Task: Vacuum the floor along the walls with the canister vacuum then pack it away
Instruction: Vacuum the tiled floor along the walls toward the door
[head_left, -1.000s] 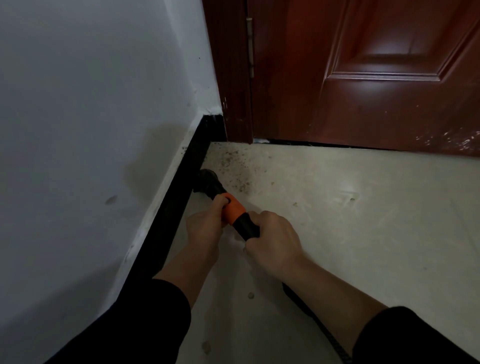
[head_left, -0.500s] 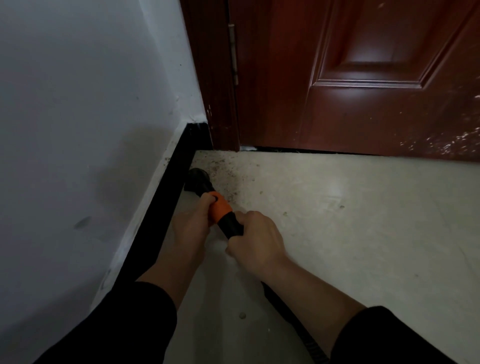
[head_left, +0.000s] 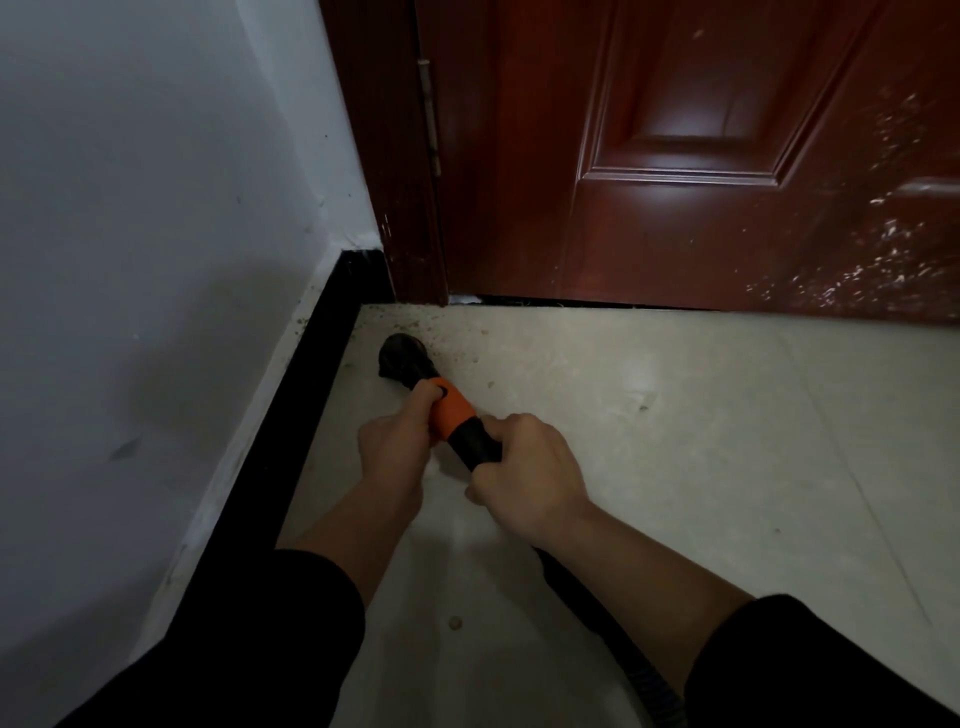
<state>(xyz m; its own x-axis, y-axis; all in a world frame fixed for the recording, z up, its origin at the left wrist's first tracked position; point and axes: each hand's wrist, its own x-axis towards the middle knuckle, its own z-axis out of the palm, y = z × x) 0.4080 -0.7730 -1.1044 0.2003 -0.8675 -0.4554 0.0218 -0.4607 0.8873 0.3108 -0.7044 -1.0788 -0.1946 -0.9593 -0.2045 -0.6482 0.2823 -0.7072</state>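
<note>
Left hand fingers curled round the orange collar of the vacuum wand. Right hand grips the black tube just behind it. Black brush nozzle sits just ahead of the left fingers, down on the floor tile, near the black baseboard. Dirt specks lie beyond the nozzle by the red-brown door. Hose runs back under the right forearm.

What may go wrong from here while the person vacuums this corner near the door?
The nozzle lies apart from the black baseboard, so dirt specks in the corner may be missed. The left hand grips the orange collar; twisting there might loosen the nozzle. The hose, held by the right hand, trails under that forearm and could snag.
</note>
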